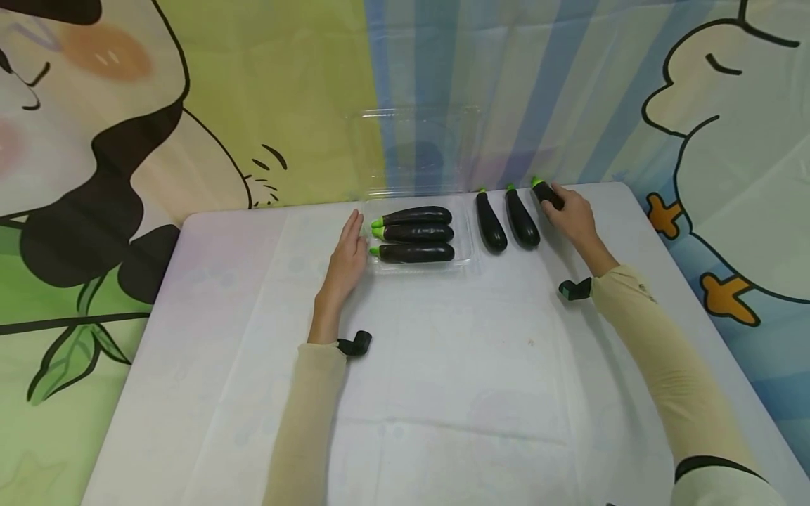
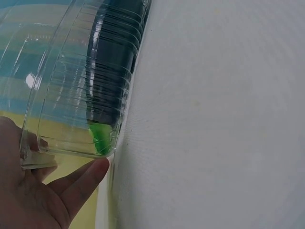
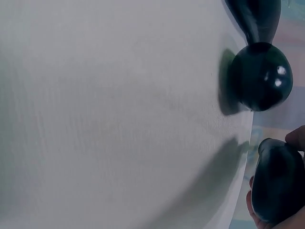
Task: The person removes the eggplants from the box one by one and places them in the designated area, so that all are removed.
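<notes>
1. Head view: three glossy, near-black, elongated eggplants with green caps point(image 1: 418, 216) point(image 1: 419, 233) point(image 1: 414, 254) lie side by side in a clear plastic rectangular tray point(image 1: 465, 235) on the white cloth-covered tabletop point(image 1: 443, 365). Its clear plastic lid point(image 1: 414, 151) stands raised at the tray's twelve o'clock. The left hand point(image 1: 346, 261) is at the tray's nine o'clock, fingers straight along the side. At three o'clock, two loose near-black eggplants point(image 1: 491, 223) point(image 1: 522, 219) rest outside, caps toward twelve. Just beyond them the right hand point(image 1: 572, 214) grips another near-black eggplant point(image 1: 548, 194). The hands are well apart. Judging by this layout, filling the tray is about half done: three are inside, one is in hand, two lie untouched, and the lid is not yet closed.

2. Left wrist view: the left hand sits at seven to eight o'clock, one outstretched digit against the tray's corner. Through the clear wall, toward eleven, shows one eggplant, its green cap nearest the hand.

3. Right wrist view: at four o'clock, thumb and fingers are wrapped about the held eggplant; whether it touches the tabletop I cannot tell. The loose pair lies between one and three o'clock.
</notes>
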`<action>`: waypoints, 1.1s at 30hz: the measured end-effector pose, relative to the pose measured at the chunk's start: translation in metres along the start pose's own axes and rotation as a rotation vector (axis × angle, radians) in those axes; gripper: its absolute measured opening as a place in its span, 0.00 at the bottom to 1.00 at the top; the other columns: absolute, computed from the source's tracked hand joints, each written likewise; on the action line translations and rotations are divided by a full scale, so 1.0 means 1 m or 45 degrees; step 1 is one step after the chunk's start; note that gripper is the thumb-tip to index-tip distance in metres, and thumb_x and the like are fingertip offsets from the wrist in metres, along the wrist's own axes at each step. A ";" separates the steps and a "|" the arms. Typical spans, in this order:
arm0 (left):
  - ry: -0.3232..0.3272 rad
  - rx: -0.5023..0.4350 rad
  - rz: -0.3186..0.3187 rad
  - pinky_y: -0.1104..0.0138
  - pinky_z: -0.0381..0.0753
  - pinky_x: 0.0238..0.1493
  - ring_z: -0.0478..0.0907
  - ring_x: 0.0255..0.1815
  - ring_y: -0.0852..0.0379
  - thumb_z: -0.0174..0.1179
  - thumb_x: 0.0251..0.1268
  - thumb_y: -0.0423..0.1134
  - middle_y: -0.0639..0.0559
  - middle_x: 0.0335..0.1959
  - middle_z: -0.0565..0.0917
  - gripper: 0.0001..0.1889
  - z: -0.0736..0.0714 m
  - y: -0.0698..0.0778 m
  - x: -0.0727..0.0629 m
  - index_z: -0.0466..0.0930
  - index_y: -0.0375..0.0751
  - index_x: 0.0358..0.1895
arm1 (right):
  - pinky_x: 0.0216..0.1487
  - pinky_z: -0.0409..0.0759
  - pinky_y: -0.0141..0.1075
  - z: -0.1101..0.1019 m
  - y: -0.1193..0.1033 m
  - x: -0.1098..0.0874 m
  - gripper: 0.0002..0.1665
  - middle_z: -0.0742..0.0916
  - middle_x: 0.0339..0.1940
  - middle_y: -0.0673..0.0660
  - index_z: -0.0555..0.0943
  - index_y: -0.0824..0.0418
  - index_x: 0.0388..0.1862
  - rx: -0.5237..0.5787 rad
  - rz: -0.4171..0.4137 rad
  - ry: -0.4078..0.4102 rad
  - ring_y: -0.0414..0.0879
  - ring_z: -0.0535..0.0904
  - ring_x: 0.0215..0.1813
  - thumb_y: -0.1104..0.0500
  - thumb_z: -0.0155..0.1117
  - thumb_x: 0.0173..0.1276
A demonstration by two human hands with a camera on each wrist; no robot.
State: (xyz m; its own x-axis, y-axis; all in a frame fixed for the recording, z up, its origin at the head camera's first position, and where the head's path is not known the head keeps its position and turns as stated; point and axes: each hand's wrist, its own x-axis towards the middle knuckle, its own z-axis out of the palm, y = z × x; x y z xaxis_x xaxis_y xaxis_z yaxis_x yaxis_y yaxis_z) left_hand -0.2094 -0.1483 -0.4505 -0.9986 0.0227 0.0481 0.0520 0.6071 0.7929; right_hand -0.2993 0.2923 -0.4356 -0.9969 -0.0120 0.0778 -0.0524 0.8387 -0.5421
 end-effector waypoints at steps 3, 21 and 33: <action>0.001 -0.009 0.009 0.55 0.49 0.80 0.45 0.81 0.54 0.34 0.77 0.40 0.57 0.81 0.46 0.28 0.000 -0.001 0.000 0.49 0.43 0.78 | 0.65 0.64 0.63 0.003 -0.001 -0.001 0.36 0.70 0.67 0.78 0.59 0.66 0.75 0.024 0.026 -0.031 0.72 0.66 0.65 0.51 0.50 0.74; 0.004 -0.003 0.002 0.55 0.49 0.80 0.46 0.81 0.54 0.34 0.77 0.40 0.57 0.81 0.46 0.28 -0.002 -0.001 0.002 0.50 0.43 0.78 | 0.72 0.58 0.62 0.011 0.000 0.004 0.41 0.61 0.75 0.74 0.49 0.65 0.78 0.019 0.129 -0.216 0.71 0.57 0.73 0.54 0.52 0.74; -0.001 -0.009 0.000 0.54 0.49 0.80 0.45 0.81 0.54 0.33 0.77 0.41 0.59 0.81 0.45 0.28 -0.005 -0.001 0.002 0.49 0.45 0.78 | 0.74 0.55 0.61 0.009 -0.004 0.005 0.40 0.58 0.74 0.78 0.44 0.70 0.78 -0.055 0.078 -0.266 0.73 0.54 0.74 0.50 0.43 0.78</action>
State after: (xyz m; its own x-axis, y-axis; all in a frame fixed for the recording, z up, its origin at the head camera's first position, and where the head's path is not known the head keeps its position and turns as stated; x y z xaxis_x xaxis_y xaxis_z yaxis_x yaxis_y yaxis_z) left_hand -0.2116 -0.1530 -0.4486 -0.9986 0.0232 0.0474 0.0518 0.6018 0.7970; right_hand -0.3048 0.2840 -0.4407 -0.9889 -0.0695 -0.1316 0.0064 0.8638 -0.5038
